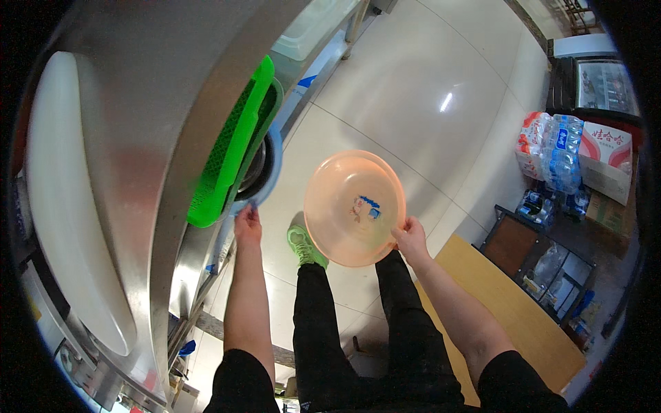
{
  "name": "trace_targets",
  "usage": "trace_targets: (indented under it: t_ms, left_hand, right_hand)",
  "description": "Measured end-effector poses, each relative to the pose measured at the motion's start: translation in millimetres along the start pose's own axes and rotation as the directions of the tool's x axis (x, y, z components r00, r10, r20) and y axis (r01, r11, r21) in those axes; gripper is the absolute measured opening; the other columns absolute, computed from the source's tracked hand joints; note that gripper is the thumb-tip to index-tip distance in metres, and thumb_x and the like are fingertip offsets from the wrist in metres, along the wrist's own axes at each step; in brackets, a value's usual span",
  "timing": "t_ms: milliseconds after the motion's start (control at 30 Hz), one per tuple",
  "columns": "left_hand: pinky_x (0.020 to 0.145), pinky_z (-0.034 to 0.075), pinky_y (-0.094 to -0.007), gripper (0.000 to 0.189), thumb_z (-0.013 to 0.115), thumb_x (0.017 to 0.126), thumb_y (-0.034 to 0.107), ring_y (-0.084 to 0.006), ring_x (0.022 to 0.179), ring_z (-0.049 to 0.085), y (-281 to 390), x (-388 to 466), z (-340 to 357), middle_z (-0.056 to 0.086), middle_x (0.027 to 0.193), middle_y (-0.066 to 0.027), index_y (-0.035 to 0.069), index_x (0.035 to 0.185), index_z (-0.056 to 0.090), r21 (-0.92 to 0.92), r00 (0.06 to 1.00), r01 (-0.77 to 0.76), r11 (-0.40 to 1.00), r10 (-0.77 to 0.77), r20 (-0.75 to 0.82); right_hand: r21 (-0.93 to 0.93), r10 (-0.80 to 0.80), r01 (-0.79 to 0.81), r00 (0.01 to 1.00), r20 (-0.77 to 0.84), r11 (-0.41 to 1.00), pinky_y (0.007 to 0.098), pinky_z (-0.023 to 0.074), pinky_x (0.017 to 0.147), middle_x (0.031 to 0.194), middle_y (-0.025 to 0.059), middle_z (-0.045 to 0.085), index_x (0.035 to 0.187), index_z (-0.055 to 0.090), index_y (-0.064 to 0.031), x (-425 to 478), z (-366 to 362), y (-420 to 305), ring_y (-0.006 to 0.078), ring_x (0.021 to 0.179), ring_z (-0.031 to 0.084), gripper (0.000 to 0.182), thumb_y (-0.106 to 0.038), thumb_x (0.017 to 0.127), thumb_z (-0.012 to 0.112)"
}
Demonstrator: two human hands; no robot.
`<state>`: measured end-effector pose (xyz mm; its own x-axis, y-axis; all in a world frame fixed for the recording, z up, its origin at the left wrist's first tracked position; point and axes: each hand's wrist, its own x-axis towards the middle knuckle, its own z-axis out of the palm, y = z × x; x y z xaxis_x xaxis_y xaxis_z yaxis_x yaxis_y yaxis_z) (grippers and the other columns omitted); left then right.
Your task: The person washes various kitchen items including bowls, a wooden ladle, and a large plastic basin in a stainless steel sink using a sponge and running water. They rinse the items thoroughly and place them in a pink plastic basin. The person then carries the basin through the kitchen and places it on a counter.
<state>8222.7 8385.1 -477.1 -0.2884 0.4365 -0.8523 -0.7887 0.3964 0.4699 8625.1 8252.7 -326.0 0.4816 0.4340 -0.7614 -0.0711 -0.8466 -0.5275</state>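
Note:
My right hand [411,240] grips the rim of an orange plastic basin [338,206], which is tilted above the floor with a printed picture in its bottom. At the lower rim of a blue basin [277,155] is my left hand [248,222], its fingers curled there; whether they grip it is hard to see. The blue basin stands on the shelf under the steel counter, with a dark round vessel inside it. A green plastic basket [235,160] lies beside it, nested in a darker green container, nearer the counter edge.
On the stainless steel counter [129,103] at left lies a long white board [82,206]. A translucent tub [304,31] sits at the shelf's far end. To the right are a wooden tabletop [496,315], bottled water packs [560,149], a carton [607,160] and a glass-front fridge [607,85].

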Motion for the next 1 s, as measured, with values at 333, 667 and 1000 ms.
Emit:
trace_targets:
  t_ms: [333,667,1000]
  left_hand:
    - [0.091,0.049,-0.0385,0.049,0.052,0.07,-0.017,-0.0315,0.107,0.053,-14.9,-166.1,-37.0,0.053,0.116,-0.0159,0.002,0.115,0.046,0.088,0.95,0.21,0.974,-0.225,0.217]
    - [0.091,0.049,-0.035,0.044,0.054,0.076,-0.01,-0.0262,0.106,0.055,7.5,-164.5,-47.0,0.054,0.116,-0.0124,0.002,0.117,0.045,0.239,0.949,0.167,0.957,-0.222,0.223]
    - [0.076,0.054,-0.0356,0.017,0.056,0.087,0.011,-0.0222,0.084,0.059,7.3,-107.1,-39.5,0.056,0.092,-0.0103,0.001,0.098,0.049,0.367,0.944,0.292,0.883,-0.203,-0.261]
  right_hand:
    - [0.314,0.042,-0.098,0.983,0.18,0.944,0.0311,0.0519,0.06,0.096,0.0087,0.055,0.104,0.043,-0.0008,4.0,55.9,-20.0,0.0186,0.082,0.058,0.03,-0.007,0.08,0.06]
    - [0.362,-0.054,-0.137,0.881,0.47,0.922,0.0327,0.0485,0.072,0.103,0.0079,0.052,0.109,0.044,-0.0032,8.7,146.4,-52.9,0.0171,0.091,0.054,0.036,-0.018,0.082,0.064]
    - [0.485,-0.032,-0.328,0.802,0.596,0.811,0.041,0.0359,0.094,0.121,0.0066,0.049,0.13,0.036,-0.0081,4.1,234.1,-72.3,0.0203,0.113,0.044,0.043,-0.02,0.091,0.046]
